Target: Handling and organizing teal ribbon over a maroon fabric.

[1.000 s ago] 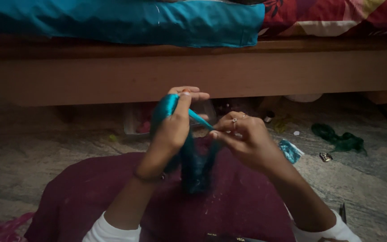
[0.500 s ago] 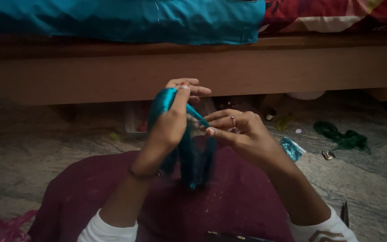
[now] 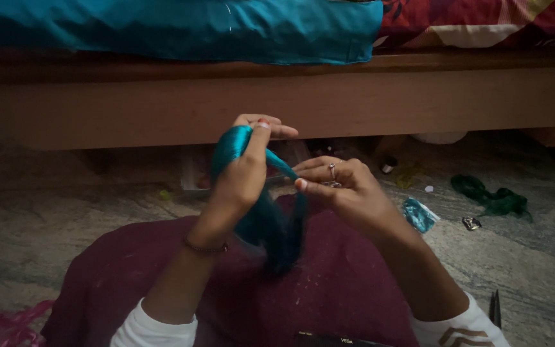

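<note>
Teal thread bundle loops over the gripping left hand; right hand pinches its strand

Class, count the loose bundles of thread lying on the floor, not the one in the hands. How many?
2. A green bundle lies far right on the floor; a teal bundle lies beside the right hand. Others may hide under the bed.

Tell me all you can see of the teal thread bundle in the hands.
The teal thread bundle is a glossy skein of fine silky strands, looped over the raised left hand and draped across its fingers. From there one strand runs sideways to the right hand, whose fingertips pinch it. The rest hangs down in a loose, dark-tipped loop above the maroon cloth on the lap. Whether the tips touch the cloth cannot be told.
</note>
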